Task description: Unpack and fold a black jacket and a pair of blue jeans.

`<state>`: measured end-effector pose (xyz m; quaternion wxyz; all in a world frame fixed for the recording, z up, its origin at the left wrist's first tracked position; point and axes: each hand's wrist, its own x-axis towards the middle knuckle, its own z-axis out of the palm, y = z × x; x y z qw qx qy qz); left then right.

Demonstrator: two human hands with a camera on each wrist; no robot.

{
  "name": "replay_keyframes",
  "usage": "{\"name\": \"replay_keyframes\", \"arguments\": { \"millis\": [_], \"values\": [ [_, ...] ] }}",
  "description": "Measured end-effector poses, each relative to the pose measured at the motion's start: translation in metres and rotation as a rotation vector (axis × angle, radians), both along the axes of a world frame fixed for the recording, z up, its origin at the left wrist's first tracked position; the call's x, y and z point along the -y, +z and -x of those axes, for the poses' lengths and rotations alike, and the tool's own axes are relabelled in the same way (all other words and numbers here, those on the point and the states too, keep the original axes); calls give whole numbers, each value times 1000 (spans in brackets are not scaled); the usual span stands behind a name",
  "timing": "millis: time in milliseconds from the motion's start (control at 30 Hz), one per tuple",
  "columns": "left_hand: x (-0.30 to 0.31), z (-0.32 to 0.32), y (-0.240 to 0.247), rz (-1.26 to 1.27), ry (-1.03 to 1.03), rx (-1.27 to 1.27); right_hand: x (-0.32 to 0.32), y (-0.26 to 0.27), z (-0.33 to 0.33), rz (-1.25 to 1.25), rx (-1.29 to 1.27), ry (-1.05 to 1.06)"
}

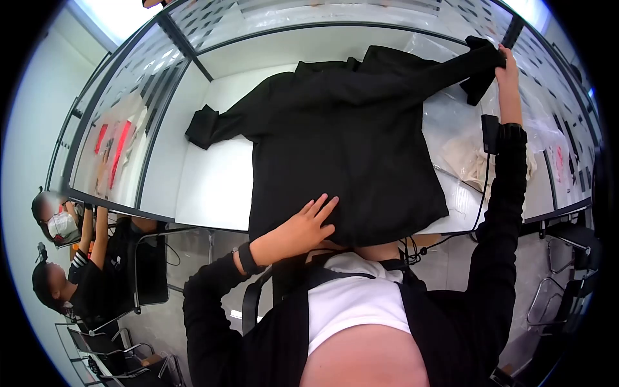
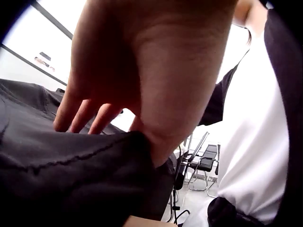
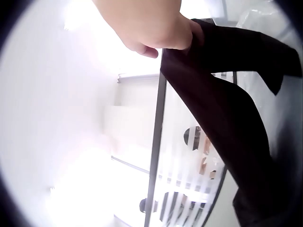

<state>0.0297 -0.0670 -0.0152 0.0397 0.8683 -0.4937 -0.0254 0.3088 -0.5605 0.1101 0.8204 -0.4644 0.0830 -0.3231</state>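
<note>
A black long-sleeved garment point(image 1: 342, 142) lies spread over the white table, its lower edge near the front. Its left-side sleeve point(image 1: 225, 122) rests on the table with the end folded. My left hand point(image 1: 300, 229) lies on the lower part of the garment with fingers spread; the left wrist view shows the fingertips on the dark cloth point(image 2: 71, 161). Out at the far right, my right hand point(image 1: 508, 71) grips the other sleeve point(image 1: 451, 74), which is lifted and stretched from the shoulder. In the right wrist view the sleeve's end hangs over from the curled fingers.
Clear plastic bags and a cream cloth point(image 1: 467, 155) lie on the table's right side. Mesh panels and dark frame bars point(image 1: 174, 32) enclose the table. Two people point(image 1: 84, 284) are at the left, near chairs. A cable point(image 1: 483, 200) runs from my right wrist camera.
</note>
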Motion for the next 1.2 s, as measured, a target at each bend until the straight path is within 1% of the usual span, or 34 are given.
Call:
{"name": "replay_keyframes", "arguments": {
  "millis": [33,67,100,200,267,333,367,400,467,500,533,567,600,633,667,733,800,833,867,900,933,967,1033,1067,1100,1133,1200],
  "values": [
    [0,3,6,57,6,-74,-8,9,3,-107,0,4],
    [-2,4,7,49,-6,-82,-18,17,6,-161,16,1],
    [-4,4,7,41,-17,-90,-14,16,0,-172,33,15],
    [-6,5,11,27,-43,-136,-37,25,-10,65,181,-37],
    [-5,5,15,26,-54,-171,-86,35,-7,303,331,-162],
    [-4,8,16,28,-51,-198,-163,37,15,619,564,-321],
    [-5,10,15,38,-28,-218,-199,33,27,794,672,-363],
    [-6,11,16,35,-29,-223,-233,26,39,967,746,-348],
    [-7,11,18,26,-32,-230,-263,-7,50,1576,590,-81],
    [-8,12,18,35,-26,-232,-281,-34,49,1794,627,37],
    [-8,12,18,38,-19,-233,-298,-61,48,1990,675,185],
    [-8,13,18,42,-14,-235,-308,-84,52,2202,554,466],
    [-9,12,18,46,-8,-235,-311,-105,55,2407,516,572],
    [-11,11,18,58,-16,-250,-315,-124,55,2471,312,786],
    [-14,9,17,71,-24,-266,-315,-130,54,2349,183,947],
    [-20,3,16,124,-32,-322,-301,-133,46,2206,560,751],
    [-31,-10,19,203,-41,-411,-291,-110,52,2071,571,720],
    [-34,-17,34,165,69,-499,-284,-105,55,2037,648,580],
    [-39,-32,34,237,74,-429,-276,-96,59,2020,620,505],
    [-46,-45,41,250,187,-402,-265,-88,59,2004,595,455],
    [-57,-66,34,301,241,-334,-255,-84,54,1986,570,403],
    [-68,-88,28,368,270,-223,-243,-85,46,1947,572,301],
    [-95,-133,24,396,420,-159,-221,-85,22,1924,503,266],
    [-115,-161,11,413,477,-47,-210,-86,8,1903,475,245],
    [-129,-180,7,333,589,92,-202,-84,-4,1915,500,206],
    [-140,-196,1,278,737,161,-195,-85,-16,1939,421,252],
    [-160,-224,-12,262,926,96,-182,-86,-34,1983,267,336]
  ]
}}
